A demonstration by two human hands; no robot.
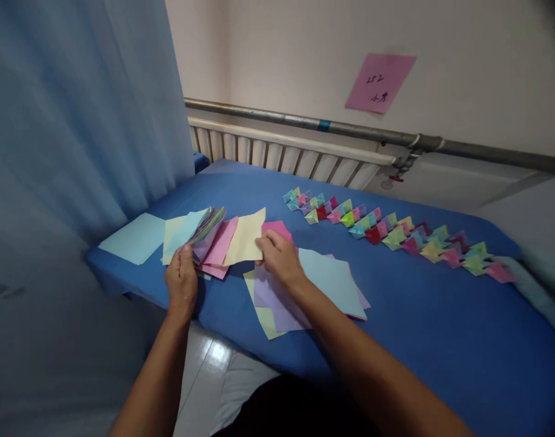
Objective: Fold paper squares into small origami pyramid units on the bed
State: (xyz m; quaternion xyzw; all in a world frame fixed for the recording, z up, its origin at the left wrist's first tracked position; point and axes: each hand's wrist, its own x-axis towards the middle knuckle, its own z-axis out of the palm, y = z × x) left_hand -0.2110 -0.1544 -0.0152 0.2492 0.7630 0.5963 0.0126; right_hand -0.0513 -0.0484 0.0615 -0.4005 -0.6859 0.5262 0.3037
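Observation:
My left hand [181, 279] is closed round the near edge of a thick stack of coloured paper [202, 233], whose sheets fan upward. Between the thumb and fingers of my right hand [277, 255] is the right end of a pale yellow sheet [245, 237]. Its left end meets pink sheets at the stack; whether it is free of them I cannot tell. Below and right of my right hand lie loose sheets, among them a light blue sheet [330, 282] and a purple sheet [286, 312]. More light blue paper [138, 238] lies flat to the left of the stack.
Rows of folded paper pieces [377, 227] in many colours run across the blue-covered bed [414, 340]. A blue curtain [86, 121] hangs close on the left. Behind the bed are a radiator [277, 155], a metal pipe [282, 118] and a pink note [380, 82] on the wall.

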